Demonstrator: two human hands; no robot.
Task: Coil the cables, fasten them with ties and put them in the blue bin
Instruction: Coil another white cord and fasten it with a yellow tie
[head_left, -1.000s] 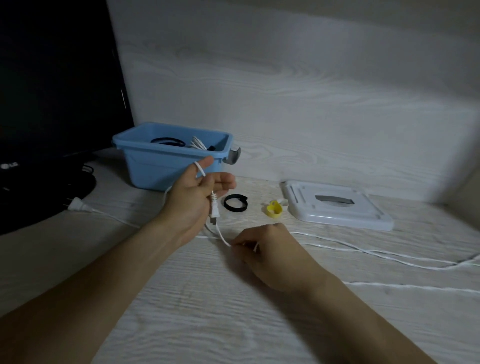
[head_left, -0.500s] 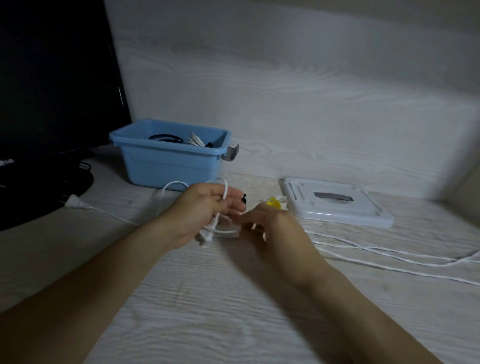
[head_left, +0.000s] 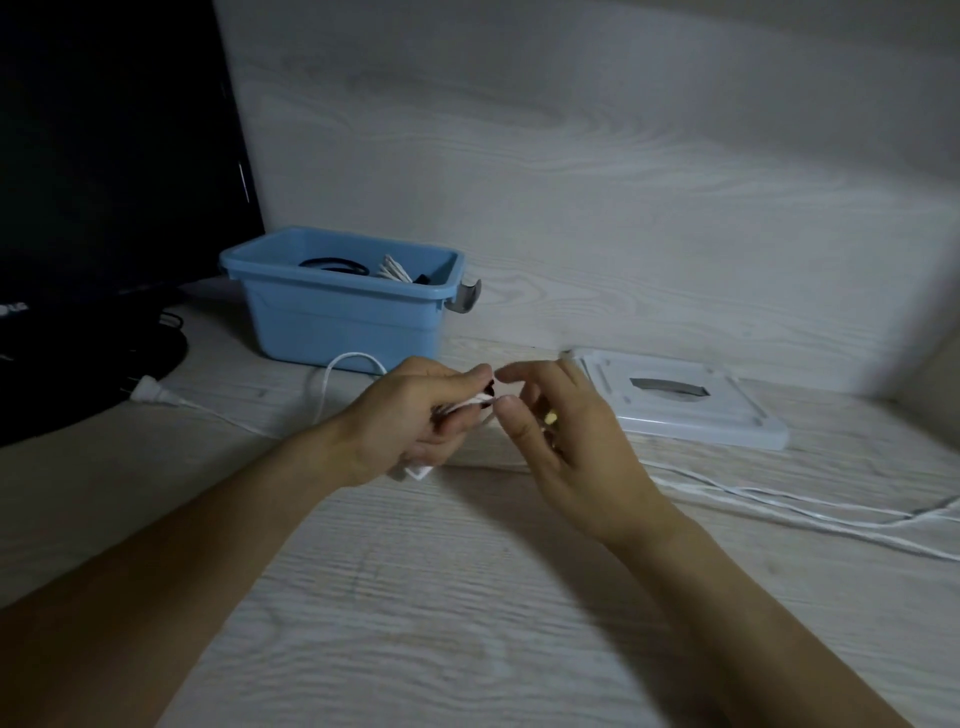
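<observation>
My left hand (head_left: 415, 415) grips several loops of the thin white cable (head_left: 779, 506), whose white plug end pokes out below the palm. Close to its right, my right hand (head_left: 561, 441) has its fingers loosely spread, and the thumb tip touches the cable at the left hand's fingertips. A bit of the black tie (head_left: 488, 387) shows between the two hands. The cable's slack runs off right across the table, and one loop arcs up beside the blue bin (head_left: 337, 317). The bin stands behind the hands and holds a black coil and a white coil.
A white flat lid (head_left: 691, 410) lies to the right of the hands. A small yellow object (head_left: 550, 415) peeks between my right fingers. A dark monitor (head_left: 104, 156) with its base stands at the left, and a white plug (head_left: 150, 397) lies in front of it.
My left hand dropped from in front of the bin toward the table, now gripping gathered loops. My right hand rose from the table, brought the cable to the left hand, and its fingers have spread.
</observation>
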